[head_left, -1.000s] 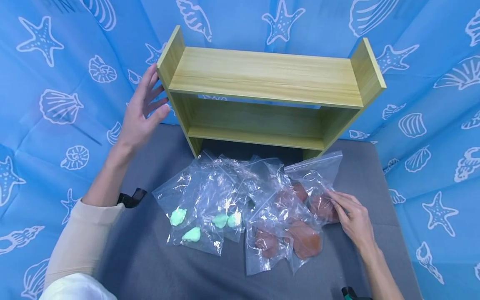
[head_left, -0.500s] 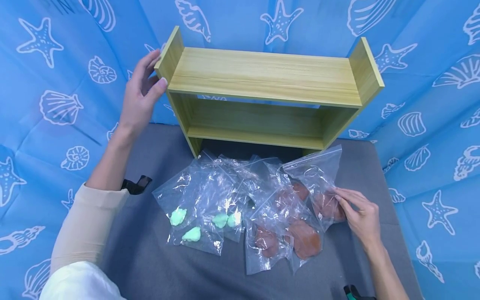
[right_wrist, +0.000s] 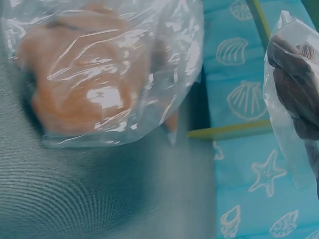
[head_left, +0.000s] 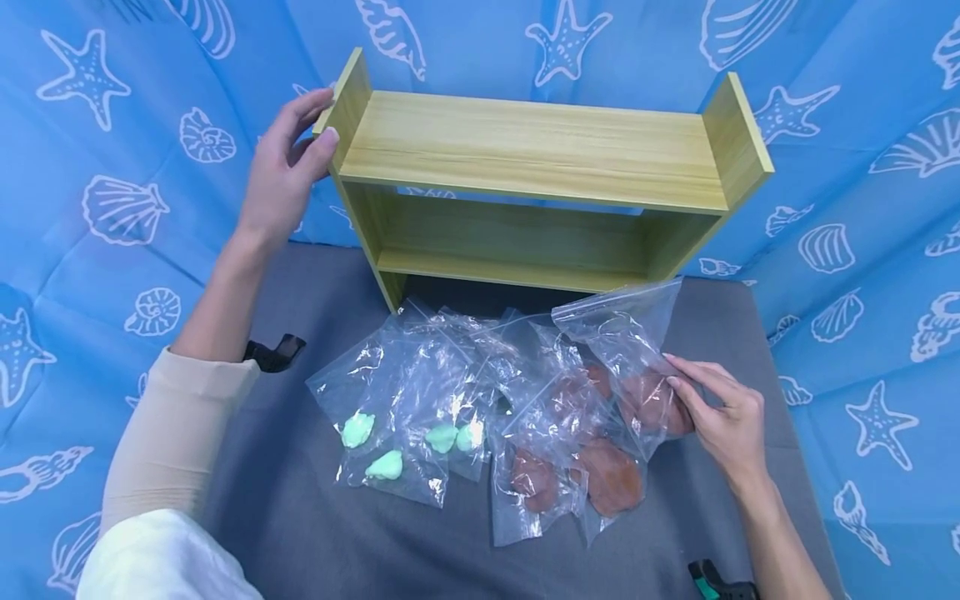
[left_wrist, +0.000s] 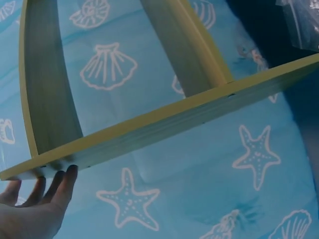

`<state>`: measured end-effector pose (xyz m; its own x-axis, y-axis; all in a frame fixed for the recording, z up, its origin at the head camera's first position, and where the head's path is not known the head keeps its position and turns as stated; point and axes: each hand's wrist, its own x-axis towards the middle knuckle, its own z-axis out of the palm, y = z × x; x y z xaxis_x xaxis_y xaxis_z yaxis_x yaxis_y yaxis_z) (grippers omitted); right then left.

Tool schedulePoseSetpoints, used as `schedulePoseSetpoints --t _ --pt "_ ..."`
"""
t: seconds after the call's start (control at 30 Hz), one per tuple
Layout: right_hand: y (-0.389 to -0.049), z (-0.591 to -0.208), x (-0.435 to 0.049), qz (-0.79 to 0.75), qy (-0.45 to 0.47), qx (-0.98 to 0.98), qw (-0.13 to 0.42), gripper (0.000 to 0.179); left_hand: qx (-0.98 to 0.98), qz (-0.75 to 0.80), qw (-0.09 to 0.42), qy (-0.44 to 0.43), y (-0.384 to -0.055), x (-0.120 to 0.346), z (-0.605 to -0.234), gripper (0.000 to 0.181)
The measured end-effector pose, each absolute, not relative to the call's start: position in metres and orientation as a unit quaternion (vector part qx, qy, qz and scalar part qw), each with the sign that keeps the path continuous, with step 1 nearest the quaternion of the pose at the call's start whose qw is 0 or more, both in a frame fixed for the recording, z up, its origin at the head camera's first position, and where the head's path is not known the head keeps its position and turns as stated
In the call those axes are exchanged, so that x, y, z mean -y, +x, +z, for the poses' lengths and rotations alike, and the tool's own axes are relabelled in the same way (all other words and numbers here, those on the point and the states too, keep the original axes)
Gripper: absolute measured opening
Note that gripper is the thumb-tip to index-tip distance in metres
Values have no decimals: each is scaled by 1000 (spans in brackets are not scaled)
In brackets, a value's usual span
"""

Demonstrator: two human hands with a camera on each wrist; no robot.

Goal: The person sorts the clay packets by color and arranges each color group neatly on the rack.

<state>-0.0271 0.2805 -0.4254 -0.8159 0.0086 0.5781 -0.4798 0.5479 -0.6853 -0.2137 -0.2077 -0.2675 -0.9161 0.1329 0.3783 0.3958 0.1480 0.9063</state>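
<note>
A wooden two-tier shelf point(head_left: 532, 150) stands at the back of the grey table. My left hand point(head_left: 281, 171) touches its left side panel near the top; the left wrist view shows several fingertips point(left_wrist: 70, 174) against the panel's outer face. At the right, my right hand point(head_left: 723, 417) pinches the edge of a clear zip bag point(head_left: 618, 321) holding a reddish-brown lump point(head_left: 651, 400). That bag point(right_wrist: 294, 84) hangs at the right of the right wrist view, slightly blurred.
Overlapping zip bags cover the table before the shelf: some with mint-green lumps point(head_left: 384, 465), others with reddish-brown lumps point(head_left: 609, 479). A blue cloth point(head_left: 127, 208) with white shells and starfish hangs around the table. Black wrist-camera mounts point(head_left: 276, 353) stick out beside the arms.
My left hand has moved up along the shelf's side panel, and its fingers have bent more. My right hand has shifted slightly right, tilting and lifting the zip bag away from the pile.
</note>
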Motion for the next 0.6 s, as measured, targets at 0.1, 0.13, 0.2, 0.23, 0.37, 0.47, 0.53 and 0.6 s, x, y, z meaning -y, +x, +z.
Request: schedulePoseSetpoints --t 0.1,0.13,0.2,0.23,0.37,0.47,0.53,0.6 --pt "-31 -421 -279 455 162 832 271 32 778 -603 82 -156 -217 204 -261 50" --pt "-33 -421 -279 456 169 831 271 32 783 -599 76 -151 -218 203 -260 49" --pt "-36 -421 -280 458 181 827 271 31 792 -590 69 -143 -221 202 -258 50" --pt "-37 -420 -280 459 188 825 272 29 794 -588 65 -139 -222 201 -258 50" --pt "-40 -411 -275 465 219 812 277 22 783 -608 49 -121 -229 200 -257 48" --pt "-42 -399 -268 473 247 798 281 18 760 -641 36 -98 -233 199 -253 46" --pt "-44 -391 -263 478 264 790 280 15 750 -656 30 -78 -234 199 -250 45" --pt "-46 -383 -259 474 275 789 277 13 746 -662 27 -62 -235 198 -248 43"
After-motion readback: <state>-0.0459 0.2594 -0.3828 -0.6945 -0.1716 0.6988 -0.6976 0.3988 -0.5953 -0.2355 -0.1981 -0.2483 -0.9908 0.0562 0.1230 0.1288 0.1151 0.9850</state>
